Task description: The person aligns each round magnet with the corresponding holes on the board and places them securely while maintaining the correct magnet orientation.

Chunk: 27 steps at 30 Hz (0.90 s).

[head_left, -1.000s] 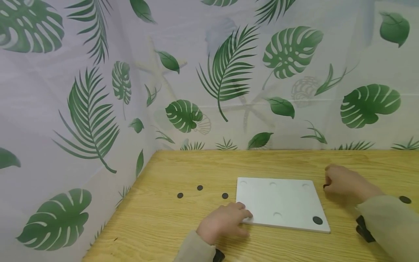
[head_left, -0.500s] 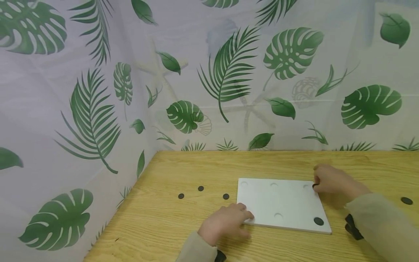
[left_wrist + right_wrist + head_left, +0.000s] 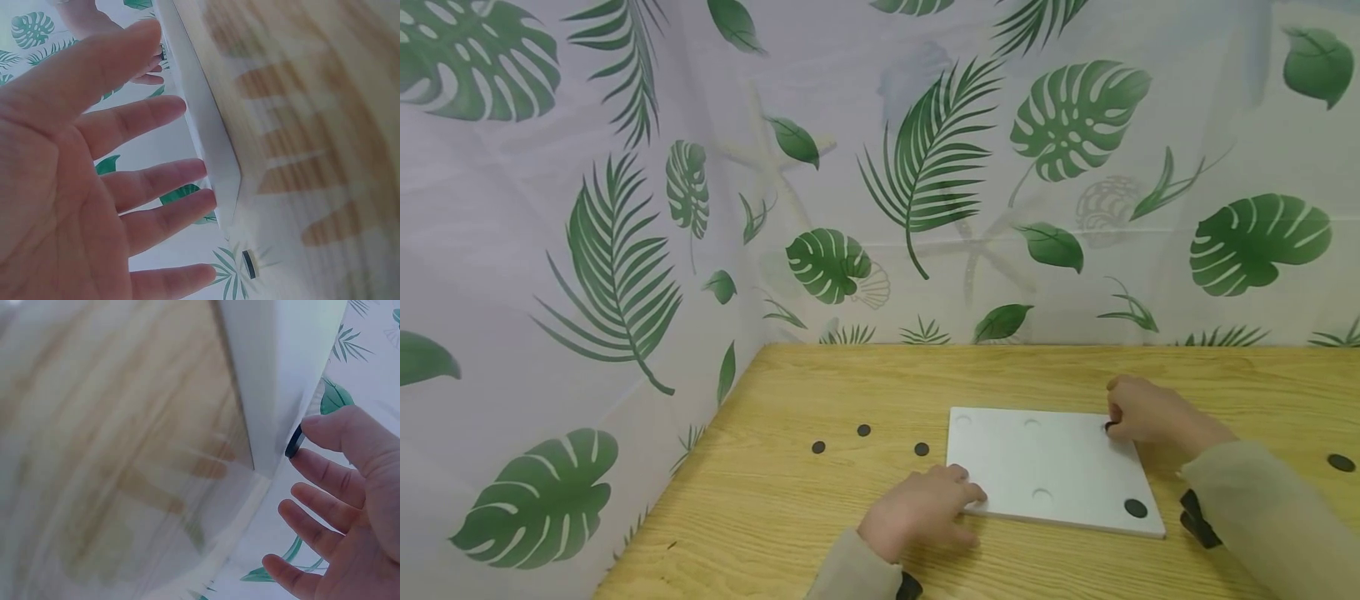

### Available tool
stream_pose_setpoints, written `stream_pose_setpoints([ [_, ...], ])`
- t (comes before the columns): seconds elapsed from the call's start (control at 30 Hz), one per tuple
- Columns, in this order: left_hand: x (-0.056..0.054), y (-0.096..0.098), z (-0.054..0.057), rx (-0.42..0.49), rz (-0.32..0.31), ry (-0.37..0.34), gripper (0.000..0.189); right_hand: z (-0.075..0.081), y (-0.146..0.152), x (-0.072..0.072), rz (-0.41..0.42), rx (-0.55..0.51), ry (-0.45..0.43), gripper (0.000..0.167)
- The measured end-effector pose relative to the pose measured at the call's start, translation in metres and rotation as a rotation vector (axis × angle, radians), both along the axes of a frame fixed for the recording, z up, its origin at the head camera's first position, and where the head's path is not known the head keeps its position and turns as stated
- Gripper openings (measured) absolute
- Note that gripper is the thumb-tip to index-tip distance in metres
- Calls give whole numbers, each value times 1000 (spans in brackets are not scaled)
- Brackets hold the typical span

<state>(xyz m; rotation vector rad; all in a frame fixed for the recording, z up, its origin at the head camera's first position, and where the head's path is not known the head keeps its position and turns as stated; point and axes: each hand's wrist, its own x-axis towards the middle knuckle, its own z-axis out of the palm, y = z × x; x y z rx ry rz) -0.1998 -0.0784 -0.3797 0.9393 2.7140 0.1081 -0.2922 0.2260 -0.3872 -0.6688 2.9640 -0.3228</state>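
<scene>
The right hand (image 3: 1153,413) pinches 1 dark disc (image 3: 294,441), tilted, at the far-right corner of the white board (image 3: 1045,458). Levelling the disc before release should help, with the left hand (image 3: 921,510), fingers loosely extended, steadying the near-left corner.

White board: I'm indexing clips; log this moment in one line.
right hand: pinches black disc at far right corner of white board | left hand: at near left corner | second disc: on near right corner

White board (image 3: 1060,467), black discs (image 3: 1135,507), green-leafed whitish backdrop (image 3: 943,175)
</scene>
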Motion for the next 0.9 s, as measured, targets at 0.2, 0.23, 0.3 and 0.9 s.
stream_pose_setpoints([
  [0.2, 0, 1, 0, 5, 14, -13, 41, 2, -4, 2, -15, -10, -25, 15],
  [0.23, 0, 1, 0, 5, 15, -15, 41, 1, -4, 2, -13, -14, -26, 15],
  [0.3, -1, 1, 0, 4, 15, -14, 41, 1, -4, 1, -9, -9, -25, 16],
  [0.9, -2, 0, -4, 2, 0, -7, 42, -5, -4, -4, -4, 7, -36, 15],
])
